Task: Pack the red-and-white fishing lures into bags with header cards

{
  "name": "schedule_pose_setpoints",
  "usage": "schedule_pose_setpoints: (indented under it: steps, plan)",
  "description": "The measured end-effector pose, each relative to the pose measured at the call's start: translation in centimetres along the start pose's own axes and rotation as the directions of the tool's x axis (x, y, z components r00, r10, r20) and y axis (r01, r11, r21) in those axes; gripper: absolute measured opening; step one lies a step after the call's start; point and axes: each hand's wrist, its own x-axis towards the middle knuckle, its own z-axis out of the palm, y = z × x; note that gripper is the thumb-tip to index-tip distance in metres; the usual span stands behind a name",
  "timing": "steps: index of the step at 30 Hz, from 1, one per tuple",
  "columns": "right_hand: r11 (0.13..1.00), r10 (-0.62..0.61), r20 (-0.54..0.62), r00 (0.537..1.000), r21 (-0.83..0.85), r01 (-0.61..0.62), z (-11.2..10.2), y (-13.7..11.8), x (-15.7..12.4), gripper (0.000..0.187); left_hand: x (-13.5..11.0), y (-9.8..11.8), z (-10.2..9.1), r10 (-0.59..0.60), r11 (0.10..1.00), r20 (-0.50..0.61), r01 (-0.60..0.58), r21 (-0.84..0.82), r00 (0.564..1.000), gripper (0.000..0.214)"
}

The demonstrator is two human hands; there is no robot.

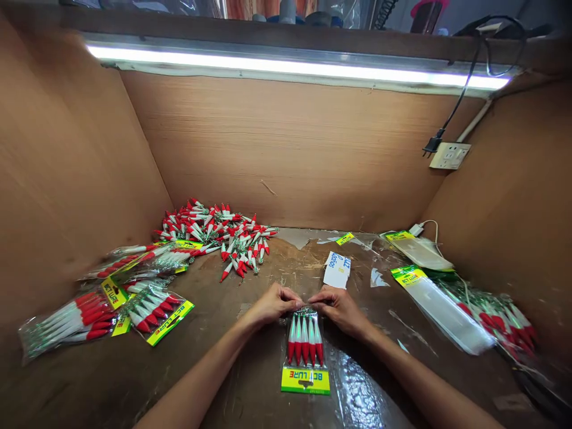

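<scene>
Risk first: lures w/ hook crowns sit right under the fingertips, so a snag or prick looks likely if either hand slides along the far end of the lure packet (pixel 305 351) instead of pinching it flat. That packet is a clear bag w/ a yellow-green header card, lying on the worktop (pixel 250 381) dead centre, card end toward the person, several red-and-white lures side by side inside. If the grip lifts one side only, the lures could bunch or slip toward the far end, where the bag looks open, though I can't confirm that. The glossy film on the worktop also looks slick, so the bag may skate. Pose: both forearms come in from the bottom edge and converge; left hand (pixel 271 302) and right hand (pixel 339 310) are knuckles-up, palms down, fingers curled and pinching the packet's far edge from each side, thumbs tucked under, not visible. Filled packets (pixel 152 310) lie well apart at left, loose lures (pixel 218 235) heaped behind them, empty bags (pixel 442 310) at right.
</scene>
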Motion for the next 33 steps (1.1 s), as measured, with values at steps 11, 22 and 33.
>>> schedule_pose_setpoints:
  steps: [11,22,33]
  plan:
    - [0.946,-0.18,0.044,0.983,-0.265,0.186,0.4,0.7,-0.6,0.021,-0.9,0.5,0.2,0.103,0.958,0.171,-0.144,0.249,0.98,0.065]
    - [0.763,-0.241,0.254,0.937,-0.548,0.344,-0.6,-1.2,-2.6,0.033,-2.4,-1.3,1.3,0.31,0.777,0.146,-0.339,0.53,0.939,0.041]
    - [0.69,-0.196,0.518,0.833,-0.53,0.492,-4.1,-3.4,-6.5,0.06,-6.6,1.5,-0.6,0.182,0.507,0.432,-0.461,0.728,0.883,0.08]
